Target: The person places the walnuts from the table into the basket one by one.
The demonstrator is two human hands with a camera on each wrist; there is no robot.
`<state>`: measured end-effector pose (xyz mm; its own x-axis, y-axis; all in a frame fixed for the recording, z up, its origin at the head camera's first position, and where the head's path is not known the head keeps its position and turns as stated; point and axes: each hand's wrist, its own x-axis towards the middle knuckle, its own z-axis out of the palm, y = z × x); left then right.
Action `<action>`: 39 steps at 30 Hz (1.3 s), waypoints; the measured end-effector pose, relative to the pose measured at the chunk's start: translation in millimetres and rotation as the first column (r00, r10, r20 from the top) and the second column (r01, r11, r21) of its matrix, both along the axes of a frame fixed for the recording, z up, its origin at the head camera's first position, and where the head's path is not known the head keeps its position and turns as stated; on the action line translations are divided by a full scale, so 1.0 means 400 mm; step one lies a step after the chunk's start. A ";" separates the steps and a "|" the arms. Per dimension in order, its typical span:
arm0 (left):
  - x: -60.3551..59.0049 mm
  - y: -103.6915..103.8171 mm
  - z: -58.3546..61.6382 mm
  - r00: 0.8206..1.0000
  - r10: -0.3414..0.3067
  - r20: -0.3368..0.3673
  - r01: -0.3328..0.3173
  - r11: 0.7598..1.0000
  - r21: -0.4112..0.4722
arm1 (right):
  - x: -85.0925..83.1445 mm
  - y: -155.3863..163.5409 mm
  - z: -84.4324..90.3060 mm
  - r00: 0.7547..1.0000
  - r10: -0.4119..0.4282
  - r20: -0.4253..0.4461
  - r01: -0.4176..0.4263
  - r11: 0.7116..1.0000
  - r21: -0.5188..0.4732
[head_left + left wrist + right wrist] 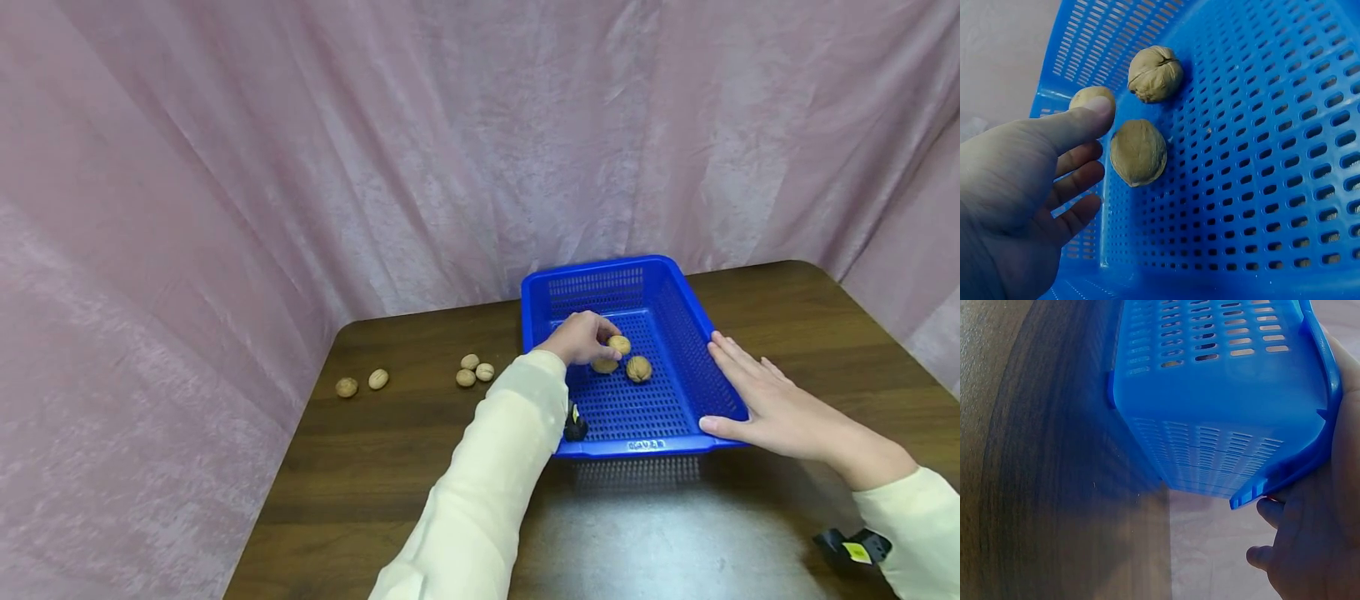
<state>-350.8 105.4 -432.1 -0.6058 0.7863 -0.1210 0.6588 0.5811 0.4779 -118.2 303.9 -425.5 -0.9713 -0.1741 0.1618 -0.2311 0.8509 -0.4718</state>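
Cream sleeves are filling the bottom of the head view, and from them both hands are reaching to a blue basket (686, 333) sitting on a dark wooden table (787, 308). The left hand (579, 337) is hanging inside the basket, its fingertips pinching one walnut (619, 344) just above the perforated floor. Two more walnuts (639, 368) are lying right beside it, one partly hidden under the hand. The right hand (765, 400) is lying flat with straight, spread fingers against the basket's right rim and near corner. Out on the table to the left, a cluster of three loose walnuts (474, 371) is resting near the basket, and a pair of walnuts (362, 383) is lying farther off toward the table's edge. A pink curtain (300, 167) is hanging behind everything.

From the left wrist, the left hand (1022, 187) is showing its thumb (1079, 122) pressing on the held walnut (1088, 97), which is mostly covered; the other fingers are curling below it. Two walnuts are lying free on the basket floor (1260, 156), one close to the thumb tip and one a little beyond it.

From the right wrist, the basket's outer wall (1222, 387) is filling the frame, with the right hand (1310, 550) touching its rim at the corner, the fingers lying along the plastic rather than closing round it.
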 end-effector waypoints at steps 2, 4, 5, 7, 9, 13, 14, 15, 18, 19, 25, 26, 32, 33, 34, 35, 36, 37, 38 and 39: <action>0.002 -0.001 0.001 1.000 -0.011 -0.014 0.011 1.000 -0.029 | -0.001 0.000 0.001 1.000 -0.001 -0.003 0.001 1.000 -0.003; 0.004 -0.002 0.000 1.000 -0.012 -0.021 0.011 0.999 -0.051 | -0.002 -0.001 0.001 1.000 -0.003 -0.005 0.003 1.000 -0.007; 0.004 -0.002 -0.001 1.000 -0.011 -0.023 0.010 0.998 -0.057 | -0.002 -0.001 0.000 1.000 -0.002 -0.007 0.002 1.000 -0.007; 0.004 -0.003 -0.002 0.999 -0.012 -0.031 0.010 0.998 -0.065 | -0.002 0.000 -0.002 1.000 0.003 -0.007 -0.003 1.000 -0.005; 0.003 -0.003 -0.005 0.998 -0.024 -0.052 0.020 0.997 -0.073 | -0.002 0.000 -0.004 1.000 0.004 -0.008 -0.004 1.000 -0.005; 0.003 0.000 -0.010 0.994 -0.054 -0.096 0.045 0.995 -0.094 | 0.001 0.001 -0.009 1.000 0.006 -0.009 -0.006 1.000 -0.004; 0.003 0.001 -0.012 0.993 -0.057 -0.099 0.047 0.994 -0.099 | 0.001 0.001 -0.009 1.000 0.006 -0.010 -0.006 1.000 -0.005; 0.003 0.001 -0.013 0.993 -0.058 -0.101 0.047 0.993 -0.105 | 0.001 0.001 -0.009 1.000 0.005 -0.011 -0.005 1.000 -0.006; 0.005 0.002 -0.014 0.994 -0.050 -0.093 0.039 0.992 -0.116 | 0.001 0.001 -0.008 1.000 0.001 -0.011 -0.001 1.000 -0.007; 0.006 0.002 -0.014 0.995 -0.046 -0.089 0.035 0.992 -0.118 | 0.000 0.000 -0.008 1.000 -0.003 -0.012 0.003 1.000 -0.010; 0.009 -0.001 0.007 0.998 -0.033 -0.046 0.031 0.998 -0.059 | -0.003 -0.002 -0.006 1.000 -0.009 -0.005 0.009 1.000 -0.018; 0.011 -0.002 0.016 0.999 -0.030 -0.032 0.029 0.999 -0.033 | -0.003 -0.002 -0.005 1.000 -0.005 -0.003 0.005 1.000 -0.015; 0.025 -0.025 0.112 1.000 -0.014 0.025 0.011 0.992 0.128 | -0.003 0.004 -0.005 1.000 0.004 0.009 -0.004 1.000 -0.007; 0.025 -0.037 0.132 1.000 -0.014 0.024 0.010 0.989 0.149 | -0.004 0.004 -0.005 1.000 0.005 0.010 -0.005 1.000 -0.006; 0.024 -0.049 0.152 1.000 -0.015 0.015 0.012 0.985 0.172 | -0.004 0.005 -0.004 1.000 0.006 0.013 -0.006 1.000 -0.007; 0.022 -0.064 0.171 1.000 -0.017 -0.001 0.017 0.981 0.192 | -0.005 0.006 -0.004 1.000 0.006 0.014 -0.006 1.000 -0.009; 0.018 -0.080 0.192 0.999 -0.019 -0.026 0.024 0.978 0.209 | -0.005 0.008 -0.004 1.000 0.006 0.012 -0.006 1.000 -0.008; 0.015 -0.099 0.213 0.999 -0.017 -0.047 0.027 0.974 0.226 | -0.006 0.009 -0.003 1.000 0.007 0.013 -0.007 1.000 -0.008; 0.013 -0.120 0.231 0.997 -0.011 -0.070 0.028 0.971 0.239 | -0.007 0.012 -0.001 1.000 0.008 0.012 -0.008 1.000 -0.005; 0.007 -0.142 0.247 0.995 -0.004 -0.097 0.028 0.967 0.252 | -0.008 0.014 0.000 1.000 0.008 0.010 -0.008 1.000 -0.003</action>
